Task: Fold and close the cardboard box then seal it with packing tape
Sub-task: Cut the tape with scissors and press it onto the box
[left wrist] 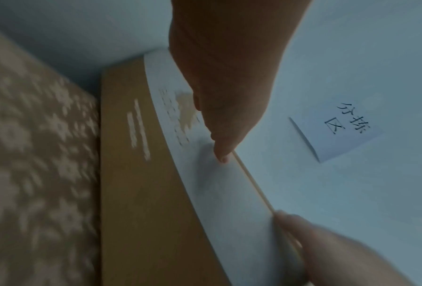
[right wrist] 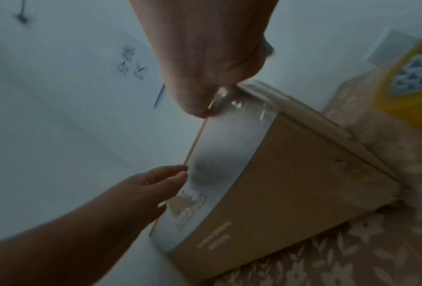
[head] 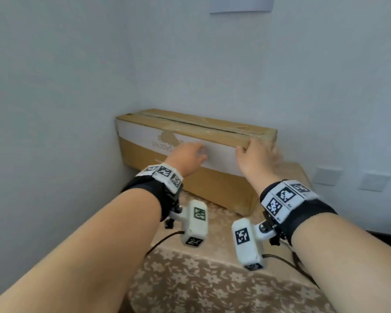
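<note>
A long cardboard box (head: 212, 184) with a white band along its front lies on the table in the wall corner, flaps folded down. Glossy tape (head: 190, 124) runs along the top seam, and clear tape (right wrist: 244, 104) wraps over the right front edge. My left hand (head: 190, 152) reaches to the white band, and its straight fingertips (left wrist: 222, 154) touch just under the top edge. My right hand (head: 255, 152) lies over the box's top front edge near the right end, thumb on the front face and blurred fingers across the top. A yellow tape roll (right wrist: 410, 81) stands right of the box.
The table wears a beige floral cloth (head: 201, 279). Walls close in behind and left of the box. A paper note (left wrist: 339, 133) hangs on the back wall, and wall sockets (head: 327, 175) sit to the right. Camera cables trail over the cloth below my wrists.
</note>
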A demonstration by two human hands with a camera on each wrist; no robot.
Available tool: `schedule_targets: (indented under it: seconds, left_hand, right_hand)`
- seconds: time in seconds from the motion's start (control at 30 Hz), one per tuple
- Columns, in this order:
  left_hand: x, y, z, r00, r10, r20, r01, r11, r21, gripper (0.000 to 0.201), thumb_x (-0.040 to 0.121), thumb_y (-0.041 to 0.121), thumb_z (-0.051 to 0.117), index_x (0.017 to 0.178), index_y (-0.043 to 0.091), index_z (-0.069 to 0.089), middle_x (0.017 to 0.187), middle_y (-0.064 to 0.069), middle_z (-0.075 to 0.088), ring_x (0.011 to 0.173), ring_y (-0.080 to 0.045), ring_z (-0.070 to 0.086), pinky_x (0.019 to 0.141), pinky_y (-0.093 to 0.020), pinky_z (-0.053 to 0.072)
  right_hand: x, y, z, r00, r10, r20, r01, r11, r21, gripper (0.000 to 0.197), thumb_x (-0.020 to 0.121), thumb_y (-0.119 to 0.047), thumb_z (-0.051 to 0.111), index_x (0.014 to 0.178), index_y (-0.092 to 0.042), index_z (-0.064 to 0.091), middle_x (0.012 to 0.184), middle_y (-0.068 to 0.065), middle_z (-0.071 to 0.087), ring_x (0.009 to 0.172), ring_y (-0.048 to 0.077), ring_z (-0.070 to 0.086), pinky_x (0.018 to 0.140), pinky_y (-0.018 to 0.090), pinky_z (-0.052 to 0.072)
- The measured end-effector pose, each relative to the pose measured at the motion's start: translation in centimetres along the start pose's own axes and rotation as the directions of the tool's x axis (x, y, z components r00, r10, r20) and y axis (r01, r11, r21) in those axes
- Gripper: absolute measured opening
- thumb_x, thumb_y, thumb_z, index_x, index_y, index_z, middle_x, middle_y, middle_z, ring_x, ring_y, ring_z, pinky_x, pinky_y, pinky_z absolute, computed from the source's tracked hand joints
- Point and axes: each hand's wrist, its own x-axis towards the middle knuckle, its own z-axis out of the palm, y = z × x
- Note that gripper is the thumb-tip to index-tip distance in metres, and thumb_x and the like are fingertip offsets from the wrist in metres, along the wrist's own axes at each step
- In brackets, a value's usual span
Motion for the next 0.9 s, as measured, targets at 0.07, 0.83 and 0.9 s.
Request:
schedule_targets:
  seconds: [0.07,0.83,0.9]
  left_hand:
    - [-0.2,-4.1,-1.1,0.994,-0.102,-0.027,0.101,0.994,-0.033,0.050,0.099,0.030,0.044,0.143,0.010,0.034,0.148,-0.009,0.037,0.136,-0.024,0.034,0.110,-0.034,0.027]
    - [4.7,-13.2,-2.8,0.988,0.139,0.070,-0.154,0.933,0.326,0.073,0.088,0.058,0.046,0.149,0.028,0.020,0.157,0.000,0.018,0.144,-0.019,0.018,0.116,-0.051,0.010]
    - [4.8,-12.5,-2.3,0.997,0.075,0.025,-0.079,0.950,0.304,0.067,0.091,0.058,0.041,0.148,0.028,0.023,0.156,0.000,0.021,0.142,-0.021,0.022,0.115,-0.055,0.014]
  right_hand:
    - [0.2,-2.7,1.6,0.978,-0.208,-0.026,0.199,0.962,-0.187,0.037,0.095,-0.039,0.039,0.120,-0.018,0.057,0.140,0.011,0.044,0.136,0.031,0.030,0.116,0.055,0.006]
    - [-1.0,-7.9,5.8,0.810,-0.586,0.006,0.561,0.772,-0.301,0.025,0.097,-0.033,0.047,0.105,-0.018,0.065,0.099,-0.001,0.068,0.093,0.022,0.059,0.083,0.036,0.042]
    - [-1.2,-6.6,3.8,0.871,-0.483,-0.092,0.432,0.841,-0.325,0.034,0.099,-0.040,0.037,0.109,-0.022,0.063,0.103,-0.004,0.067,0.098,0.020,0.058,0.095,0.037,0.033]
